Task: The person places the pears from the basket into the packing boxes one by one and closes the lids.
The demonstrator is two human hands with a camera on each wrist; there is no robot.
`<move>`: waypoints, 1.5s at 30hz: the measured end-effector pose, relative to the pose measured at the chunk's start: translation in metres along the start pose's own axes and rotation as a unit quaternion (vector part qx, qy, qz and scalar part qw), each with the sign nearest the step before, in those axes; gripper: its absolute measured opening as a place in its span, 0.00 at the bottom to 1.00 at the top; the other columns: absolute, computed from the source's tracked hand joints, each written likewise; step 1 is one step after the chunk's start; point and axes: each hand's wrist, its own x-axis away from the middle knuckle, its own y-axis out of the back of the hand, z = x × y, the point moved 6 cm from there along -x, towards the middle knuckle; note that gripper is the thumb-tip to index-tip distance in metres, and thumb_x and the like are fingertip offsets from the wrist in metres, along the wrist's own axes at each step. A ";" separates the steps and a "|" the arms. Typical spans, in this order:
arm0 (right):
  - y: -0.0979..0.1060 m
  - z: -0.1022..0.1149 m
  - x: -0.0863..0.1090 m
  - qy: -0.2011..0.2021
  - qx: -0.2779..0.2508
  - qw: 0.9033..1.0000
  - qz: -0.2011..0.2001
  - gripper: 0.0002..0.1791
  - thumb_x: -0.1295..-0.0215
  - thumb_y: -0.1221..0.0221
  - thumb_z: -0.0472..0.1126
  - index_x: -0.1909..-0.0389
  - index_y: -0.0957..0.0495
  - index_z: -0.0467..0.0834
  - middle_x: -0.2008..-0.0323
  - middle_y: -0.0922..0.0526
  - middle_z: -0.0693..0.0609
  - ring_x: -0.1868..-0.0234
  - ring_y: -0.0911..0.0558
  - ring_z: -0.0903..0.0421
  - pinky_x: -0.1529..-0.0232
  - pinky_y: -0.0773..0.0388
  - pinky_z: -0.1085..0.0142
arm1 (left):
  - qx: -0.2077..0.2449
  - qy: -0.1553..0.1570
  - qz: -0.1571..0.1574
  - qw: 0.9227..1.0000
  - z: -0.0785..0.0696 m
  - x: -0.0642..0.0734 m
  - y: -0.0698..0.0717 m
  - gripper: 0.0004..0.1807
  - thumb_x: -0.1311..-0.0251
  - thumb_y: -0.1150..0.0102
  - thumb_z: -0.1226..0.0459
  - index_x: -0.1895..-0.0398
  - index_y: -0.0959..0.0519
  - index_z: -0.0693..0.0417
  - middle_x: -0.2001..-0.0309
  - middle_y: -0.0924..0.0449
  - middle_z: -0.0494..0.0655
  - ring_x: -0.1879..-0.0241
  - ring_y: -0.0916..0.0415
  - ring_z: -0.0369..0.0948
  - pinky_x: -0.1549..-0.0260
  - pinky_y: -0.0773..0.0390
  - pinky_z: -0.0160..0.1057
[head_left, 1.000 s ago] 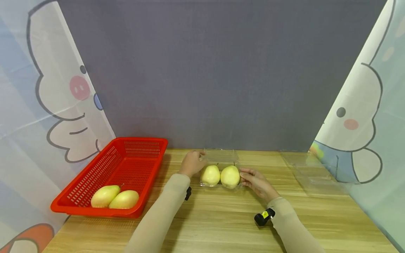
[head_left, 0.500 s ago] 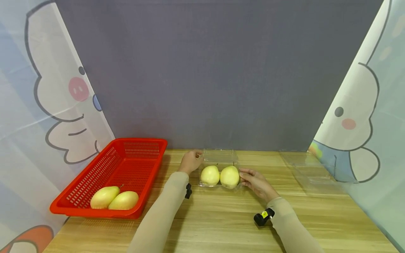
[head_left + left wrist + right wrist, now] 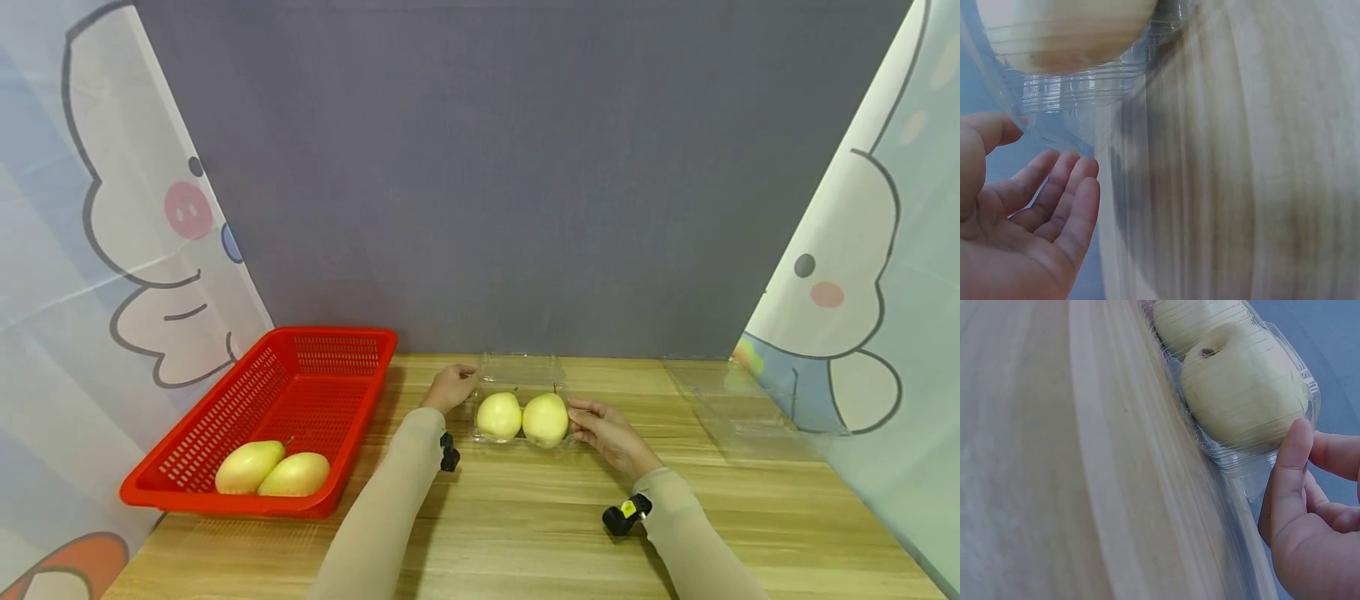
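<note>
A clear plastic clamshell box (image 3: 525, 439) stands in mid-table, its lid (image 3: 521, 367) folded back behind it. Side by side in its base sit two pale yellow pears, the left pear (image 3: 498, 416) and the right pear (image 3: 546, 417), stems to the back. My right hand (image 3: 611, 435) pinches the box's right end; thumb and forefinger meet at its rim in the right wrist view. At the left end, my left hand (image 3: 451, 387) has loosely bent fingers. In the left wrist view, the left thumb (image 3: 1004, 129) tip is right at the plastic edge, the other fingers apart below it.
On the left, a red plastic basket (image 3: 365, 400) holds two more pears (image 3: 250, 467) at its near end. More clear plastic packaging (image 3: 738, 406) lies at the table's right rear. A grey backdrop (image 3: 480, 183) rises behind the wooden table (image 3: 540, 533).
My left hand has drawn slightly back and away from the lid, toward the left end of the box. My right hand, the box and the pears have kept their places.
</note>
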 end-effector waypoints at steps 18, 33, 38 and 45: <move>0.000 -0.002 -0.002 0.001 -0.002 1.000 -0.006 0.27 0.24 0.48 0.33 0.32 0.42 0.24 0.58 0.25 0.48 0.63 0.24 0.60 0.63 0.21 0.72 | 0.076 0.017 0.039 0.996 0.010 -0.007 -0.007 0.26 0.24 0.52 0.57 0.32 0.29 0.64 0.45 0.21 0.57 0.48 0.23 0.51 0.50 0.23 0.51; 0.001 -0.003 -0.003 0.002 -0.002 1.000 0.000 0.28 0.23 0.48 0.34 0.30 0.43 0.25 0.56 0.25 0.48 0.62 0.24 0.60 0.61 0.21 0.71 | 0.124 -0.002 0.027 0.992 0.008 -0.003 -0.007 0.25 0.24 0.51 0.61 0.32 0.31 0.69 0.43 0.23 0.60 0.47 0.23 0.52 0.48 0.22 0.50; 0.000 -0.003 -0.002 0.002 -0.004 1.000 -0.001 0.29 0.24 0.48 0.34 0.30 0.43 0.25 0.57 0.25 0.48 0.62 0.24 0.60 0.62 0.21 0.71 | 0.148 -0.006 0.021 0.989 0.007 -0.002 -0.006 0.24 0.26 0.51 0.63 0.33 0.30 0.69 0.40 0.24 0.63 0.46 0.23 0.54 0.46 0.23 0.50; 0.000 -0.003 -0.003 0.003 -0.004 1.000 0.000 0.28 0.23 0.48 0.34 0.30 0.43 0.25 0.56 0.25 0.48 0.62 0.24 0.60 0.62 0.21 0.72 | 0.161 -0.004 0.020 0.987 0.009 -0.005 -0.008 0.24 0.25 0.51 0.64 0.32 0.31 0.69 0.36 0.27 0.63 0.42 0.25 0.55 0.44 0.24 0.51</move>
